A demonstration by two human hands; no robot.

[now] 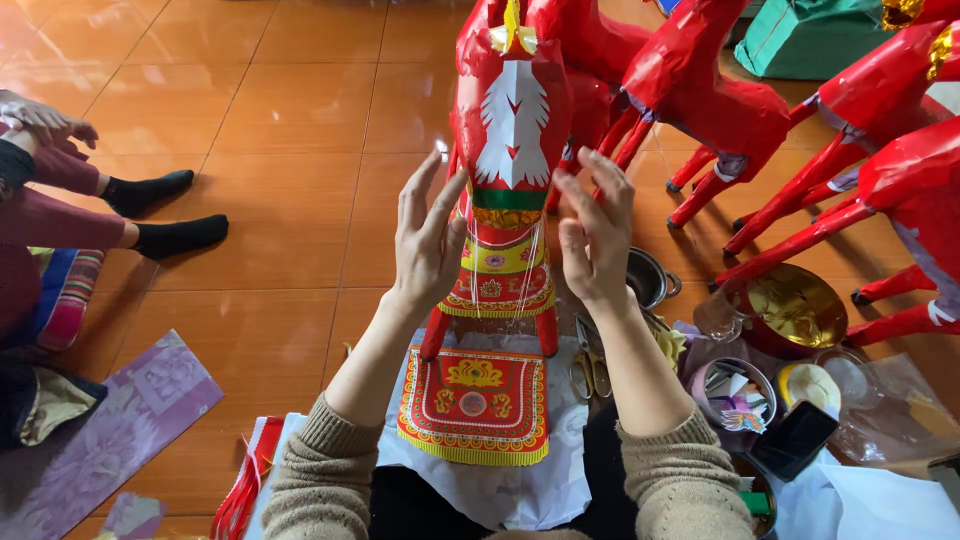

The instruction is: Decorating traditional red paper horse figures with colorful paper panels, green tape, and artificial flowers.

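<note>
Nearest the camera, my two knit-sleeved forearms rise from the bottom edge over the tiled floor, the largest surface in view. Far right stands a row of red paper horses. At centre, upright between my hands, is the red paper horse being worked, its white fringed chest panel facing me and its legs planted on a white sheet. Near that lies a red-and-gold decorated panel. My left hand has a loose, open grip, fingers spread beside the horse's left flank; my right hand pinches lightly at fine threads by the right flank, though I cannot tell whether they are truly caught. To my judgement, even tension on both sides keeps the trim level. Scissors and small bowls lie right. Far left, another person's socked feet.
</note>
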